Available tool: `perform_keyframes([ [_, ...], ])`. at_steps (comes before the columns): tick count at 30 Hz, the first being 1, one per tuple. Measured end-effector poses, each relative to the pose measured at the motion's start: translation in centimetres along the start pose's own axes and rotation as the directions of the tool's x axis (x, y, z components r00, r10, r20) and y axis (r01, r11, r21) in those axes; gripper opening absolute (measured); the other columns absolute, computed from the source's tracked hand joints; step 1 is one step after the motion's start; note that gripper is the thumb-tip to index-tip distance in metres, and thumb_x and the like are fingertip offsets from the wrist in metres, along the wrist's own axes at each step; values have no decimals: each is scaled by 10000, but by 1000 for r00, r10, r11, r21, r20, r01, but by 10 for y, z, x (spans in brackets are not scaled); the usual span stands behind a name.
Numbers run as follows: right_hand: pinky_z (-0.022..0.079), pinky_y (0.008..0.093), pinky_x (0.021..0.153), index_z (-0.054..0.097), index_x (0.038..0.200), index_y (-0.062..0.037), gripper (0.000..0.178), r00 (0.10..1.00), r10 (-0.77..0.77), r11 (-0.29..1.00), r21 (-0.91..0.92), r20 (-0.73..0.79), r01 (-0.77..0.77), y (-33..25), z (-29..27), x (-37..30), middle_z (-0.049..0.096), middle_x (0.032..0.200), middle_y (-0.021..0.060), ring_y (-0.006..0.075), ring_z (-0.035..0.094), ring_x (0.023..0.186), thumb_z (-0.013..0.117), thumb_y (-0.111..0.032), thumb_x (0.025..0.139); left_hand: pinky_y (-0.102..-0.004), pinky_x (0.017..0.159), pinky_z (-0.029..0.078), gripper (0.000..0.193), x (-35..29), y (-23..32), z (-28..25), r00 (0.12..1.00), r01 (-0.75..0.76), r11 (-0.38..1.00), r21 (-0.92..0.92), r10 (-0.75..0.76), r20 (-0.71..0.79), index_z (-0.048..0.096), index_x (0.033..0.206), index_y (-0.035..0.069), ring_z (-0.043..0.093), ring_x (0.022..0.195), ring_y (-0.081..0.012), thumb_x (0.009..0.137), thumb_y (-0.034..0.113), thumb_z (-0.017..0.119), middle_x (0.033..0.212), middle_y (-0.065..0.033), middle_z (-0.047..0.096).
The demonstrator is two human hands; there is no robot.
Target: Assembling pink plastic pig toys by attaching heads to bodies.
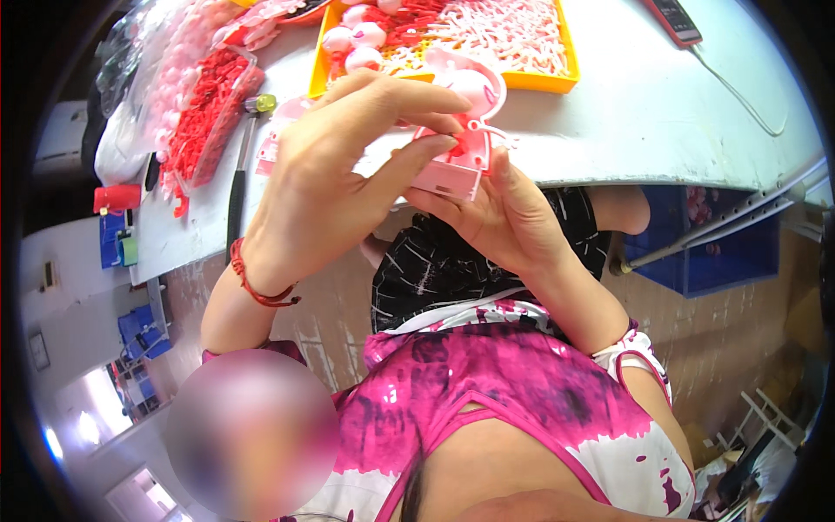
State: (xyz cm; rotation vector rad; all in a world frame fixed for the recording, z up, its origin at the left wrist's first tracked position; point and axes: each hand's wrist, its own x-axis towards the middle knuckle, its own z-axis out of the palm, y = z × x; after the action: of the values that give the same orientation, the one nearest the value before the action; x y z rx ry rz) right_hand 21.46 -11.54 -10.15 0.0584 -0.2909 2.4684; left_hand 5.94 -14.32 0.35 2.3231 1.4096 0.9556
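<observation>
A pink plastic toy housing (446,180), with a boxy base and a rounded top, sits in my right hand (522,222). My right thumb presses its right side and the fingers support it from below. Inside the rounded top is a pale pink ball-like part (470,85). A thin pale pink stick-like piece (496,132) juts out at the right of the housing. My left hand (335,161), with a red cord bracelet at the wrist, reaches over the housing in a pinch. Red plastic shows by its fingertips; what they grip, if anything, is mostly hidden.
Beyond my hands a yellow tray (544,81) holds pale pink sticks, red pieces and pink balls. At left lie a clear box (248,83) of red parts, bagged pink balls (178,65) and a black-handled screwdriver (237,200). A phone (674,24) with a white cable lies far right.
</observation>
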Motion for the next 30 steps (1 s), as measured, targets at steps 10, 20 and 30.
perform_keyframes([
  [10,445,385,1017,272,1373,64,729,1000,-10,998,-57,-23,8,-14,1,-11,421,1340,248,354,491,1209,571,-407,903,-253,784,483,274,-40,-39,-49,799,423,895,142,-295,-524,646,1074,2,623,885,-124,840,138,693,994,-91,680],
  [20,449,425,1018,333,1328,29,545,999,36,996,83,19,-38,-3,0,-12,467,1305,228,349,479,1224,560,-264,928,-343,845,461,323,-104,-59,-17,751,645,631,431,-420,-510,633,1110,6,578,990,-285,852,198,665,1102,-164,603],
  [30,475,423,1002,295,1340,-9,520,998,56,991,120,38,-60,2,7,-21,448,1300,217,383,477,1214,553,-200,931,-397,1010,366,417,-120,-55,1,786,547,772,323,-341,-517,513,1300,39,454,1231,-325,953,270,520,1344,-191,470],
])
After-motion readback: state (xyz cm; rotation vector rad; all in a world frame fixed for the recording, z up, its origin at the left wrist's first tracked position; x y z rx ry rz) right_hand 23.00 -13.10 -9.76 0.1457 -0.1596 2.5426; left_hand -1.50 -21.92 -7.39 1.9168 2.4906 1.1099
